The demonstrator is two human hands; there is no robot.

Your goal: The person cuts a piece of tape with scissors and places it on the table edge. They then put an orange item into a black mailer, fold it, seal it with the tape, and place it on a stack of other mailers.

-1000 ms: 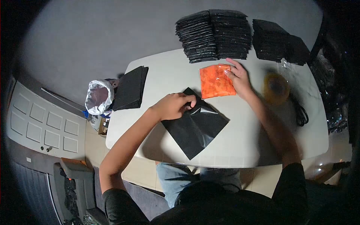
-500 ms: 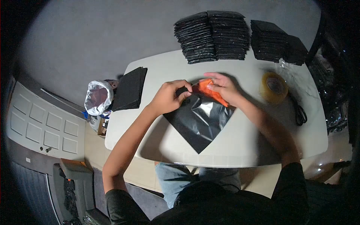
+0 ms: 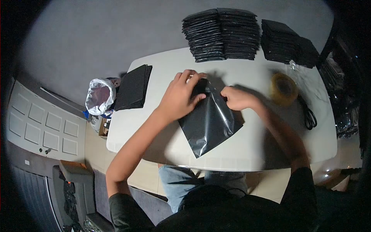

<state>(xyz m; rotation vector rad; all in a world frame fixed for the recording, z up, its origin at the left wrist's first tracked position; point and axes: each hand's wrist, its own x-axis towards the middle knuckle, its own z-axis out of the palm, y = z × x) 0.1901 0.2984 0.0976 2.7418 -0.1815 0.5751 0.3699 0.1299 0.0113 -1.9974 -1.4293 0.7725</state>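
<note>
One glossy black plastic bag (image 3: 208, 123) is slanted over the white, round-cornered counter (image 3: 162, 143), one corner towards the person. At the bag's upper left edge, the left hand (image 3: 181, 94) grasps it between thumb and fingers. At its upper right edge, the right hand (image 3: 239, 98) has its fingers curled in; whether they pinch the bag, I cannot tell. Right of the bag are one yellowish round tape roll (image 3: 283, 92) and one black looped cable (image 3: 308, 117); left of it, one pile of flat black sheets (image 3: 133, 87). Beyond it stand two tall stacks of black plastic packets (image 3: 205, 36).

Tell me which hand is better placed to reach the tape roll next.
Probably the right hand: it is nearer the tape roll, while the left hand is farther left, at the black bag.
</note>
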